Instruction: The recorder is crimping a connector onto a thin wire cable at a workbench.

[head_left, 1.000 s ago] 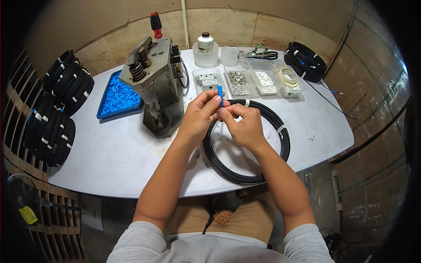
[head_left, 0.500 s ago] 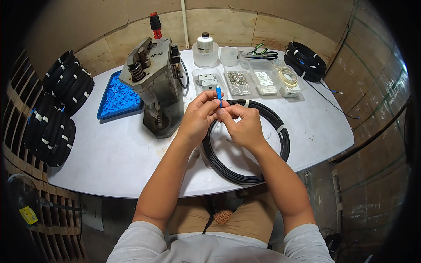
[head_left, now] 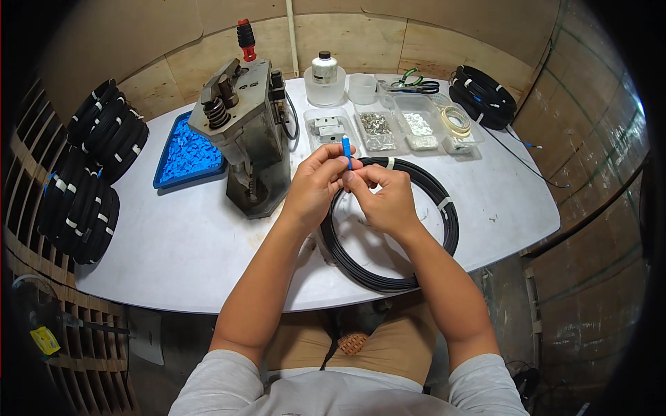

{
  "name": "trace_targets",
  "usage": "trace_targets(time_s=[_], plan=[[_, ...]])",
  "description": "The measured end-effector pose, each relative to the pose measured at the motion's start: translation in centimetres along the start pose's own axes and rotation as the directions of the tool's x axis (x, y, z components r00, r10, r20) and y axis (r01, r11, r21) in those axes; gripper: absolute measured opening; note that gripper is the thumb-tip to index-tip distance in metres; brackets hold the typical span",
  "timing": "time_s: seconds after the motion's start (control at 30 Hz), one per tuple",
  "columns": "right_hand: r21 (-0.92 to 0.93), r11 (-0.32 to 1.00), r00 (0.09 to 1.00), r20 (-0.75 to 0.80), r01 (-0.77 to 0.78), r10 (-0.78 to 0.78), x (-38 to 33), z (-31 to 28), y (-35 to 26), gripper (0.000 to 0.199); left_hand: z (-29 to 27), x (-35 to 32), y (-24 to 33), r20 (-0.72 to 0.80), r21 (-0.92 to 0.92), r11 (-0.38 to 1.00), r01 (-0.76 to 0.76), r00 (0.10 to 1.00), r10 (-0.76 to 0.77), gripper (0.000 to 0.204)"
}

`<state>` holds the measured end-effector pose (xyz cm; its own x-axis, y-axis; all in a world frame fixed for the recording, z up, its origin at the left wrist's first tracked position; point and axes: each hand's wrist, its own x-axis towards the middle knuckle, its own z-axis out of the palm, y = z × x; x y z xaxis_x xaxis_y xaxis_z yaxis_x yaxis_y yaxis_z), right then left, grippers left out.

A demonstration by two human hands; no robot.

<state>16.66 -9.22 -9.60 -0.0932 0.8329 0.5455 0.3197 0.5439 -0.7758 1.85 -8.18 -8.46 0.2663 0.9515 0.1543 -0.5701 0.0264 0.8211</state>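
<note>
Between the fingertips of both hands stands a small blue fiber-optic connector (head_left: 346, 148), its upper end poking up above them. My left hand (head_left: 320, 179) is closed in a pinch on the connector from the left. My right hand (head_left: 382, 199) pinches at its lower end, where the fingers hide what they grip. Under the hands and mostly to their right lies a coil of black cable (head_left: 452, 225) bound with white tape, flat on the white table (head_left: 180, 256).
A metal press (head_left: 251, 139) stands left of the hands, beside a blue tray (head_left: 166, 185) of blue connector parts. Coils of black cable (head_left: 90, 187) are stacked at far left. Beyond the hands are a parts bin (head_left: 399, 145), a bottle (head_left: 324, 69), tape rolls (head_left: 454, 122) and pliers (head_left: 413, 84).
</note>
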Motion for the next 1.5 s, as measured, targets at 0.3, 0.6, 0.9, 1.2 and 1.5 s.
trace_targets(time_s=[0.3, 0.6, 0.9, 1.2, 1.5], plan=[[-0.047, 0.999, 0.999, 0.044, -0.015, 0.017, 0.0, -0.3, -0.4, 0.016, -0.4, 0.1, -0.2, 0.036, 0.03, 0.999, -0.021, 0.999, 0.02, 0.025], [-0.049, 0.998, 0.997, 0.074, -0.03, 0.034, 0.1, -0.4, -0.3, 0.016, -0.3, 0.0, -0.2, 0.019, 0.049, 0.999, -0.013, 1.0, 0.012, 0.024], [-0.054, 0.998, 0.997, 0.075, -0.028, 0.032, 0.1, -0.4, -0.2, 0.016, -0.1, 0.0, -0.2, -0.002, 0.044, 0.999, -0.015, 1.0, 0.015, 0.024], [-0.042, 0.999, 0.999, 0.033, 0.001, 0.0, 0.0, -0.2, -0.1, 0.017, -0.1, 0.0, 0.0, -0.024, 0.024, 1.0, 0.012, 1.0, -0.011, 0.024], [-0.008, 0.999, 0.999, -0.007, 0.046, -0.046, 0.0, 0.2, 0.6, 0.017, -0.1, 0.1, -0.2, -0.015, 0.027, 1.0, -0.004, 1.0, 0.005, 0.024]])
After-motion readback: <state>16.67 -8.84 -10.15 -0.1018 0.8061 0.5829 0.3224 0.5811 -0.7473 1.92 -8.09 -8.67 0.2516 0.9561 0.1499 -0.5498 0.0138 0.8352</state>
